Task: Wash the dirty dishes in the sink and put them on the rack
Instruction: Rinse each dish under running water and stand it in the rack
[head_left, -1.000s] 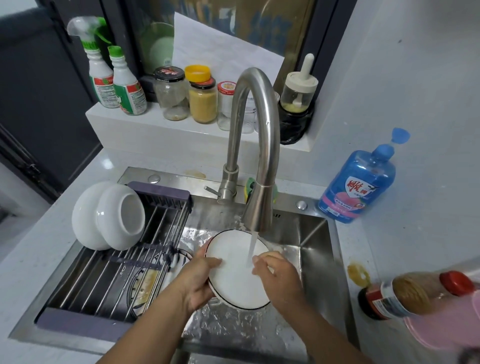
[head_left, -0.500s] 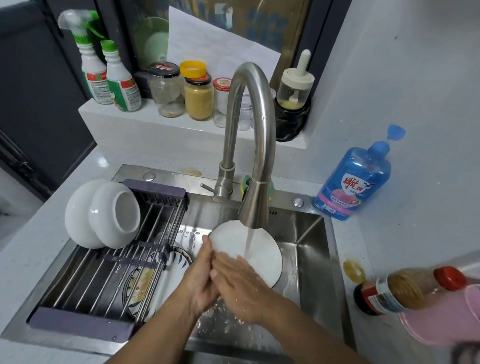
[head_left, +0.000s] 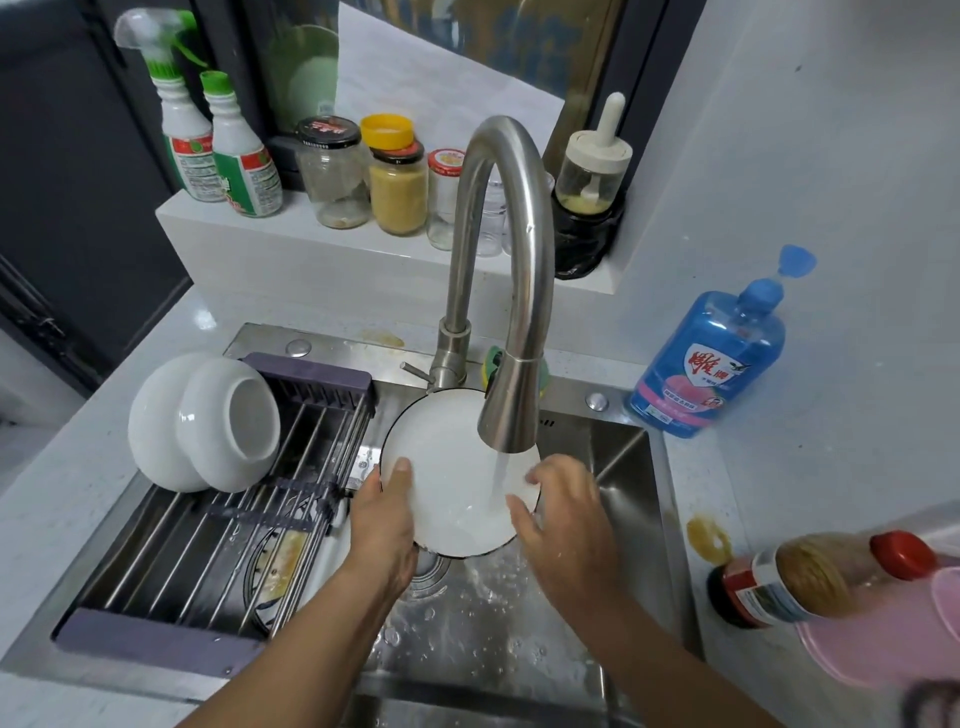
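1 plate: white, dark rim, tilted over sink, under tap, water hitting its face.
My L hand: grips plate's left rim, thumb on face.
My R hand: loose, half-open, fingertips + thumb touching plate's right edge, gripping nothing.
1 rack: across sink's left side; 2 white bowls on its far end.

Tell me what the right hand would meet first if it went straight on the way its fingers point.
The white plate: the right hand points across it, fingertips at its right rim. Next would likely be the water stream under the faucet, though depth is hard to judge.
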